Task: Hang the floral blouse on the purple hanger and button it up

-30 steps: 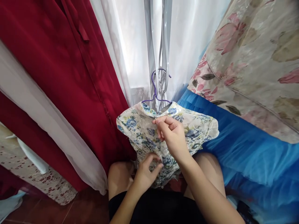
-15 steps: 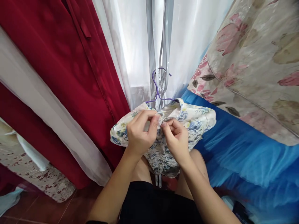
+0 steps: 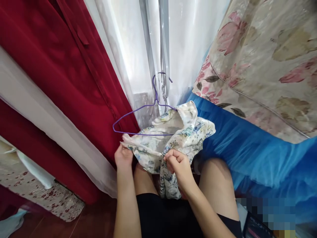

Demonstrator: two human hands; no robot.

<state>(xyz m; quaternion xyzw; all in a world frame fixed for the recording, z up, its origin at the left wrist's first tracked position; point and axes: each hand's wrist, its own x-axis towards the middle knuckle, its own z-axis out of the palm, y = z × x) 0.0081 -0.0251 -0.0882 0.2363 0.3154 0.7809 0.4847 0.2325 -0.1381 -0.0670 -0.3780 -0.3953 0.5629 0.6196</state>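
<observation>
A small floral garment (image 3: 173, 135), white with blue and yellow flowers, hangs half off a purple wire hanger (image 3: 138, 122). The hanger's left arm is bare; its right side is still inside the cloth. My left hand (image 3: 123, 156) pinches the garment's left edge below the bare wire. My right hand (image 3: 178, 163) is closed on a bunched fold at the garment's middle. Both hands sit above my knees.
A red curtain (image 3: 61, 66) hangs at the left with a white sheer curtain (image 3: 123, 43) behind the hanger. Blue tulle (image 3: 247, 148) and a floral cover (image 3: 260, 66) fill the right. Dark wood floor (image 3: 94, 221) lies below.
My left hand rose from the hem to the collar, then pulled the garment's left shoulder off the hanger, baring the wire. My right hand moved down with the bunched cloth.
</observation>
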